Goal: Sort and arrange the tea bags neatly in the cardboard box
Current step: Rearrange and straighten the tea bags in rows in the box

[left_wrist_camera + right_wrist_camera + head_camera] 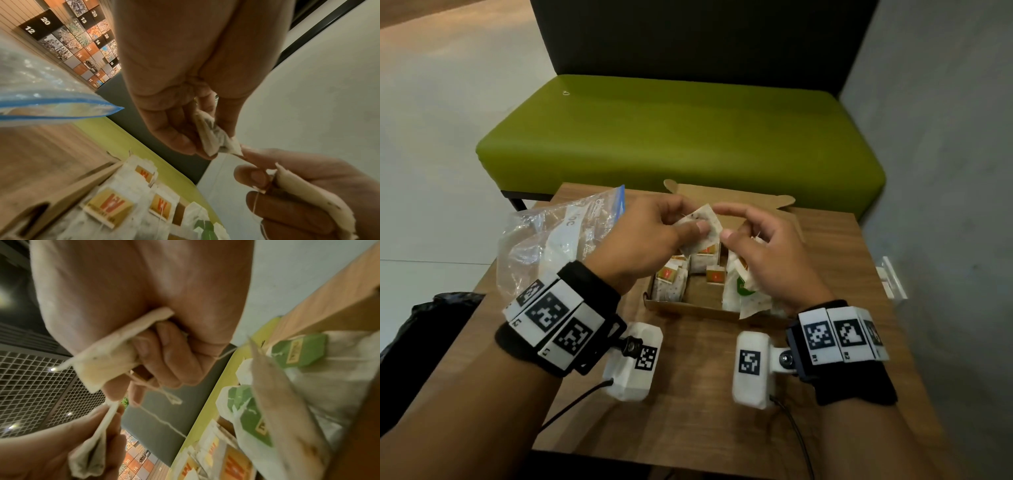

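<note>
Above the open cardboard box (pixel 681 307), my left hand (pixel 693 219) pinches a white speckled tea bag (pixel 705 222) between thumb and fingers. My right hand (pixel 723 222) is just to its right, its index fingertip at that bag's corner. In the right wrist view its curled fingers grip another tea bag (pixel 107 356), and a thread (pixel 164 420) trails from them. In the box stand tea bags with orange tags (pixel 714 275) at left and middle, and bags with green tags (pixel 742 286) at right. The left wrist view shows the pinched bag (pixel 213 138) and the orange-tagged ones (pixel 111 206).
A clear zip bag (pixel 558 236) with a blue seal lies on the wooden table (pixel 688 377), left of the box. A green bench (pixel 681 137) stands behind the table. A black bag (pixel 431 315) sits at the left edge, and a grey wall (pixel 945 171) rises on the right.
</note>
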The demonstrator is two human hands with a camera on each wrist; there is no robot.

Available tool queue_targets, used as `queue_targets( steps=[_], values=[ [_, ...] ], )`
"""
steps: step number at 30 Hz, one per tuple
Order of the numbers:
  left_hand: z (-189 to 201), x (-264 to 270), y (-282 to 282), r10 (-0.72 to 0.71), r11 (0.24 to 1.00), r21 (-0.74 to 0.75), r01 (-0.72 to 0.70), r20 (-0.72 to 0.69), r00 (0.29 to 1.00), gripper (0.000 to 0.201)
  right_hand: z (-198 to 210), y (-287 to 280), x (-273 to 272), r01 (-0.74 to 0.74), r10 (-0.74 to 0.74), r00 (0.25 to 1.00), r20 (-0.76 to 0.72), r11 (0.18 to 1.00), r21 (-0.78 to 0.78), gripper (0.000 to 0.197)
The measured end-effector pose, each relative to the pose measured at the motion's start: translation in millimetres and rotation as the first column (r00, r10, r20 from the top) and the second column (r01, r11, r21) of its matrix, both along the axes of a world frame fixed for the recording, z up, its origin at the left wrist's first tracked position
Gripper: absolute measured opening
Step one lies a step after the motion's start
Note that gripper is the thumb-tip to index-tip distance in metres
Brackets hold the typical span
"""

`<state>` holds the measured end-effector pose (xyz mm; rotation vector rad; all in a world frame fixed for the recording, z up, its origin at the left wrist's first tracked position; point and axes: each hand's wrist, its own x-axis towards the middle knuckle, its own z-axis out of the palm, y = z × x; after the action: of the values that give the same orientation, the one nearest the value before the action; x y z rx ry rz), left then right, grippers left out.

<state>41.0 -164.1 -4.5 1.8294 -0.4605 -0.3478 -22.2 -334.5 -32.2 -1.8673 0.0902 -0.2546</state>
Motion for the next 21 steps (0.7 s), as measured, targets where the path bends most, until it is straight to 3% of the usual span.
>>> queue_targets(
  steps=[4,8,13,18,21],
  values=[
    [-3.9,-1.2,0.0,0.009,0.999,-0.04,-0.008,0.026,1.0,0.017,0.8,3.5,2.3,0.006,-0.006,1.0,-0.009,1.0,-0.024,0.009],
    [-2.6,2.0,4.9,0.007,0.999,-0.048,-0.004,0.051,0.999,0.015,1.1,1.9,5.7,0.093,-0.09,0.994,0.06,0.994,-0.053,0.009],
    [1.1,-1.2,4.7,0.039,0.999,-0.025,-0.035,0.181,0.983,0.007,8.4,4.7,1.1,0.13,-0.107,0.979,0.173,0.983,-0.129,0.011],
    [3.9,-1.6,4.0,0.1,0.995,-0.045,-0.091,0.275,0.956,0.006,7.1,6.1,1.8,0.125,-0.1,0.981,0.164,0.981,-0.151,0.006],
    [1.2,-0.7,5.0,0.021,0.999,0.026,-0.029,0.269,0.963,0.008,7.6,7.5,2.6,0.121,-0.1,0.982,0.16,0.985,-0.124,0.008]
  ],
)
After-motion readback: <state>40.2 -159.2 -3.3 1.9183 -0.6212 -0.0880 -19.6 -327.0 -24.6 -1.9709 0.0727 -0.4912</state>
